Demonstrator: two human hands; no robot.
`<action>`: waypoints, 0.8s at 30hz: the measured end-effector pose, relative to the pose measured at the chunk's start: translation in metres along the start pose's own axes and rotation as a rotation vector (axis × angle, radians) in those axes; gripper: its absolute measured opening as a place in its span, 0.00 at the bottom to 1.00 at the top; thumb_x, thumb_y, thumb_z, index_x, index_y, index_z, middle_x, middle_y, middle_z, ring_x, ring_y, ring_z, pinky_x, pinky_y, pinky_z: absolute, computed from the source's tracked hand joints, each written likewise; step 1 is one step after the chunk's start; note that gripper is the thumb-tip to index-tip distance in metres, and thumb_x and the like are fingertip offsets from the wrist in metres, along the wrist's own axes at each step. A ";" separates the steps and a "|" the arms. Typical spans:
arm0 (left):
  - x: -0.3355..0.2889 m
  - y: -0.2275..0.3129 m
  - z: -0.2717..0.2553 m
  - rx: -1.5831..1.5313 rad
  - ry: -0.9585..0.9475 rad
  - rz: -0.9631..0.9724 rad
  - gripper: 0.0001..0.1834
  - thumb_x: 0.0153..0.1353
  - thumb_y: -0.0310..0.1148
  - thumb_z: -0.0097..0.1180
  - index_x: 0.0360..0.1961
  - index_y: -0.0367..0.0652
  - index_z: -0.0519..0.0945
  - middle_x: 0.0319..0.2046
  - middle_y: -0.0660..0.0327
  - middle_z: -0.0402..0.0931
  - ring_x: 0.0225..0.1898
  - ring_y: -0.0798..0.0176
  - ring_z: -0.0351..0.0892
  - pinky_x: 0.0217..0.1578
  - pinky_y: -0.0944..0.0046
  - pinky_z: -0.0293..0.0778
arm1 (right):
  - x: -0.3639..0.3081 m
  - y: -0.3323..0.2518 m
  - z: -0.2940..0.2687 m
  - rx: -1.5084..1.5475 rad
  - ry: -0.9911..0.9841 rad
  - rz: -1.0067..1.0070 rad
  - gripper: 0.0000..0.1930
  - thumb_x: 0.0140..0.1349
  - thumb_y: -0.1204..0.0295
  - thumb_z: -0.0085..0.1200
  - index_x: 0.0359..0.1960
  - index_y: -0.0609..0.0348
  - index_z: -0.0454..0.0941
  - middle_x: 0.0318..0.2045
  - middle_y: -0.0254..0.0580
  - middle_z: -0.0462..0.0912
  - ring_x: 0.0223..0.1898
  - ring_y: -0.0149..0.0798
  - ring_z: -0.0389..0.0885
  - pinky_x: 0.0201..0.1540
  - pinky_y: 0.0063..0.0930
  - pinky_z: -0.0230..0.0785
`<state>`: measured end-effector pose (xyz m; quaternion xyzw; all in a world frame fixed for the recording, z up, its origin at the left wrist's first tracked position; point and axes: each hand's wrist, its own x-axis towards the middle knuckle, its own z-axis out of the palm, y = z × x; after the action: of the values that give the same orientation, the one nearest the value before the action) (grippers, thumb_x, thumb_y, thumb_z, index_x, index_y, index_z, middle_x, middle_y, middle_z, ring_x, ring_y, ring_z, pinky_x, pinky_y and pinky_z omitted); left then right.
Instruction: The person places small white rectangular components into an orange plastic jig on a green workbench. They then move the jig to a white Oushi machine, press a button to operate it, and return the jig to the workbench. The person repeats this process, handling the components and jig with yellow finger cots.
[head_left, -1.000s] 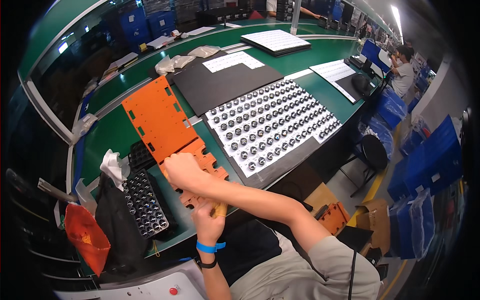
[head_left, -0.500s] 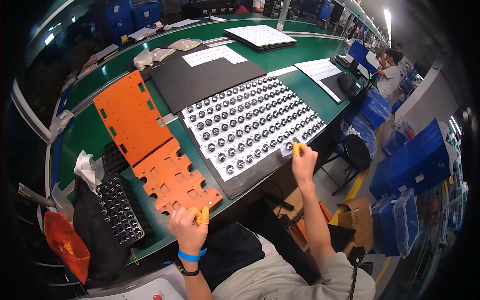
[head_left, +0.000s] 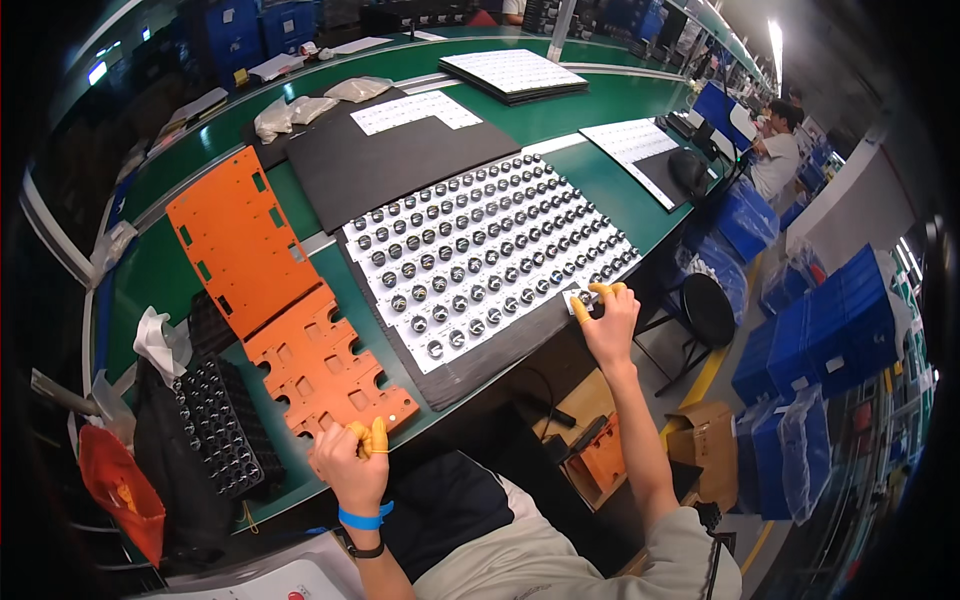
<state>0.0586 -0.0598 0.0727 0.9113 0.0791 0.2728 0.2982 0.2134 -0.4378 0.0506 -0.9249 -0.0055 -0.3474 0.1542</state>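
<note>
From where I stand, the piece [head_left: 581, 299], a small white square carrying a dark, glossy round, sits at the near edge of the table [head_left: 350, 285], by the panel's near right corner. The right hand [head_left: 607, 312] has it pinched lightly between thumb and forefinger. The left hand [head_left: 350, 460] is curled narrow at the near end of the orange jig [head_left: 325, 365], fingertips drawn together; whether it grips anything, I cannot tell. Both wear yellow finger covers [head_left: 376, 437]. I'd judge the piece very light and stiff, its white base thin enough to flex or snap if bent, its shiny top slippery and easily marked, so the safest hold is by opposite sides of the base. The panel [head_left: 448, 326] looks like more of the same: a thin, smooth, matte white sheet set with rows of glossy black discs, lying on a dull, dark mat [head_left: 500, 352] that seems soft, like foam. The jig looks rigid and heavier, smooth-faced, with scalloped notches along its sides and square-cornered pockets; it would be best taken by its outer edges. Beyond it lies a flat orange plate [head_left: 240, 245] with small slots, and toward the table's left end stands a black tray [head_left: 220, 425] filled with round, shiny parts.
</note>
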 end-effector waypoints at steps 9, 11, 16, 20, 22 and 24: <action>-0.001 0.000 0.001 0.017 -0.003 -0.006 0.17 0.50 0.34 0.70 0.16 0.39 0.74 0.19 0.56 0.66 0.25 0.51 0.63 0.27 0.53 0.56 | 0.004 0.002 0.006 -0.016 -0.014 -0.021 0.18 0.50 0.68 0.70 0.43 0.59 0.84 0.39 0.44 0.76 0.45 0.45 0.73 0.49 0.38 0.64; -0.001 0.000 0.002 0.017 0.001 -0.006 0.17 0.51 0.34 0.70 0.16 0.39 0.74 0.19 0.56 0.66 0.25 0.51 0.63 0.28 0.53 0.56 | 0.007 0.003 0.006 -0.022 -0.018 -0.027 0.18 0.50 0.68 0.70 0.43 0.59 0.84 0.39 0.44 0.76 0.45 0.45 0.73 0.49 0.38 0.64; -0.002 -0.002 0.002 0.015 0.006 -0.007 0.17 0.50 0.35 0.70 0.16 0.39 0.74 0.19 0.56 0.67 0.25 0.50 0.63 0.28 0.53 0.56 | 0.012 0.003 0.006 -0.039 -0.043 -0.024 0.18 0.50 0.68 0.70 0.43 0.58 0.85 0.39 0.44 0.76 0.45 0.46 0.73 0.49 0.38 0.64; -0.002 -0.001 0.002 0.026 0.001 -0.007 0.17 0.50 0.35 0.70 0.16 0.39 0.74 0.19 0.56 0.67 0.26 0.50 0.64 0.28 0.53 0.56 | 0.015 0.006 0.005 -0.046 -0.066 -0.031 0.18 0.50 0.68 0.70 0.43 0.58 0.85 0.40 0.45 0.76 0.46 0.46 0.73 0.50 0.39 0.64; -0.001 -0.001 0.001 0.033 0.002 -0.002 0.17 0.49 0.35 0.70 0.16 0.39 0.74 0.19 0.56 0.66 0.26 0.50 0.64 0.28 0.53 0.56 | 0.016 0.006 0.005 -0.045 -0.073 -0.035 0.17 0.50 0.68 0.70 0.43 0.58 0.85 0.41 0.45 0.76 0.47 0.47 0.73 0.51 0.39 0.64; -0.002 -0.001 0.002 0.013 0.005 -0.010 0.17 0.49 0.36 0.70 0.16 0.39 0.74 0.19 0.56 0.67 0.26 0.51 0.64 0.29 0.53 0.57 | 0.017 0.006 0.004 -0.045 -0.078 -0.039 0.17 0.50 0.68 0.70 0.43 0.58 0.84 0.41 0.45 0.76 0.47 0.47 0.73 0.51 0.39 0.64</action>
<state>0.0583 -0.0611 0.0701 0.9120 0.0861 0.2733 0.2937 0.2296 -0.4442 0.0572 -0.9407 -0.0218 -0.3140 0.1264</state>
